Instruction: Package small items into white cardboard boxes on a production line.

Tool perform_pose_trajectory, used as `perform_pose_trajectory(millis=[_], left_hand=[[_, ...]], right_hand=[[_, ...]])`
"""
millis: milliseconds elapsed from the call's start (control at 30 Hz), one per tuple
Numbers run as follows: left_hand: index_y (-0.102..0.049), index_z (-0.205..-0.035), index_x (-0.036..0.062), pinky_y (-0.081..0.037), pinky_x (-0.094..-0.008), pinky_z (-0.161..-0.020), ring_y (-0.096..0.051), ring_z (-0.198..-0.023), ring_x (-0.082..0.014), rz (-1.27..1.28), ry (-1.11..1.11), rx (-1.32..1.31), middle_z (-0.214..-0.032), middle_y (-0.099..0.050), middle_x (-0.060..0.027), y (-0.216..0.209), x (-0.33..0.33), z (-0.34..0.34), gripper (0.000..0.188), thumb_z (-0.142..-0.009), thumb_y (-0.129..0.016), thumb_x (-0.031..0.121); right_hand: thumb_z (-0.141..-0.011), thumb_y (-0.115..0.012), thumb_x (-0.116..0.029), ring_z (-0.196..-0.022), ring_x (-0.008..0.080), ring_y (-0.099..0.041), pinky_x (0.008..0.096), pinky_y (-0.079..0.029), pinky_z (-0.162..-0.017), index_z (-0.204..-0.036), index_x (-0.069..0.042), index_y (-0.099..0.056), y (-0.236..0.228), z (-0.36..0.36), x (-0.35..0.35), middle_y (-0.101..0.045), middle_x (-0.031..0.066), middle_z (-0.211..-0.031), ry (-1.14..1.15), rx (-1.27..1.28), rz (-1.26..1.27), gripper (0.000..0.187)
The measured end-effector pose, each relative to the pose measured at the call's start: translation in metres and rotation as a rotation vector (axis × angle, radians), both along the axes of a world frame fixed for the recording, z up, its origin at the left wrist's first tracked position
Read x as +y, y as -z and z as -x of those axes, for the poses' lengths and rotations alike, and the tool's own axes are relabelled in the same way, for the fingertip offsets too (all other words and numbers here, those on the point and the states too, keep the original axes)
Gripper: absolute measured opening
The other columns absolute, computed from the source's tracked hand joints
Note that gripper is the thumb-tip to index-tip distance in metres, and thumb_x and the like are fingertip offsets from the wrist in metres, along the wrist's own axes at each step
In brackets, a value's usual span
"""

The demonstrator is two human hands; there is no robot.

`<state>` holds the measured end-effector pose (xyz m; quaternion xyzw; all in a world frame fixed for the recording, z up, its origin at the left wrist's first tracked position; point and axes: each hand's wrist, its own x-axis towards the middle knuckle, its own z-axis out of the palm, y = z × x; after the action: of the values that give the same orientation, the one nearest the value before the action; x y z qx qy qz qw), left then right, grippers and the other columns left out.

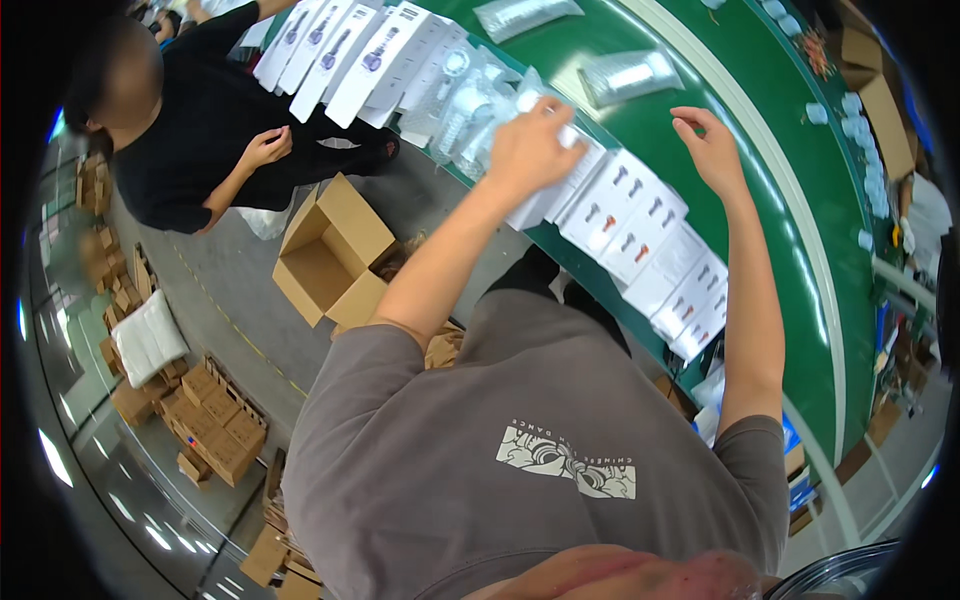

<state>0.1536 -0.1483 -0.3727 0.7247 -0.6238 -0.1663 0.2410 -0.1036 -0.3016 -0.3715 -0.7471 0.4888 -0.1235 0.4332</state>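
My left hand [530, 150] is curled over a white flat box [560, 185] at the upper end of a row of white picture boxes [650, 240]. The row overlaps along the near edge of the green conveyor belt [760, 110]. A bit of white shows between the fingers. My right hand [712, 150] hovers over the belt just past the row, fingers apart, holding nothing. Clear plastic packs with white parts [470, 100] lie just left of my left hand.
A co-worker in black [200, 130] stands at the left beside another row of white boxes [350, 50]. An open cardboard box [330, 260] sits on the floor below the belt. Flat cardboard stacks [210, 420] lie at lower left. Clear bags [630, 75] rest on the belt.
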Motion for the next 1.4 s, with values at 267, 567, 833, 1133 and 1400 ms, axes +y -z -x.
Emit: perform_pose_trajectory(millis=[267,567,833,1133,1400], left_hand=[[-0.063,-0.121,0.0090,-0.056,-0.0448,-0.078,-0.067,-0.100,-0.0334,-0.256,0.034,-0.042,-0.126,-0.060,-0.0160,-0.002,-0.013,0.028,0.051,-0.089,-0.061,0.049],[-0.062,-0.122,0.0062,-0.046,-0.0458,-0.100,-0.058,-0.117,-0.0359,0.031,-0.222,0.086,-0.120,-0.064,-0.0191,0.010,-0.015,-0.070,0.043,-0.090,-0.068,0.034],[-0.060,-0.117,0.0046,-0.045,-0.0453,-0.095,-0.057,-0.110,-0.0389,-0.061,-0.453,-0.587,-0.111,-0.066,-0.0164,0.010,-0.041,-0.230,0.064,-0.069,-0.083,0.040],[-0.062,-0.113,0.0033,-0.052,-0.0350,-0.073,-0.067,-0.089,-0.0243,-0.514,0.100,0.208,-0.100,-0.068,-0.0149,-0.174,-0.011,-0.085,0.066,-0.074,-0.080,0.053],[-0.049,-0.136,-0.0031,-0.042,-0.0362,-0.103,-0.054,-0.126,-0.0246,-1.118,0.167,1.806,-0.137,-0.056,-0.0192,-0.157,0.091,0.006,0.088,-0.086,-0.063,0.068]], right_hand=[[-0.081,-0.064,-0.003,-0.131,0.0278,-0.046,0.0481,-0.038,-0.105,-0.140,-0.014,-0.051,0.146,-0.045,-0.102,-0.052,0.0063,-0.139,-0.463,0.512,0.978,0.061],[-0.072,-0.072,-0.007,-0.118,0.0311,-0.051,0.0527,-0.039,-0.102,-0.130,-0.009,-0.060,0.140,-0.055,-0.113,-0.057,0.0122,-0.121,-0.637,0.823,0.505,0.059],[-0.078,-0.081,-0.021,-0.096,0.0260,-0.067,0.0359,-0.052,-0.085,-0.122,-0.001,-0.062,-0.003,-0.005,-0.075,-0.067,0.0121,-0.112,0.116,-0.128,0.233,0.052],[-0.067,-0.082,-0.049,-0.124,0.0350,-0.055,0.0484,-0.042,-0.104,-0.103,0.001,-0.069,-0.159,0.038,0.055,-0.066,0.0208,-0.123,-0.407,-0.517,0.222,0.063],[-0.069,-0.079,-0.042,-0.129,0.0322,-0.050,0.0444,-0.038,-0.107,-0.108,0.004,-0.065,-0.130,0.070,0.207,-0.057,0.0228,-0.134,-0.192,-0.794,-0.589,0.062]])
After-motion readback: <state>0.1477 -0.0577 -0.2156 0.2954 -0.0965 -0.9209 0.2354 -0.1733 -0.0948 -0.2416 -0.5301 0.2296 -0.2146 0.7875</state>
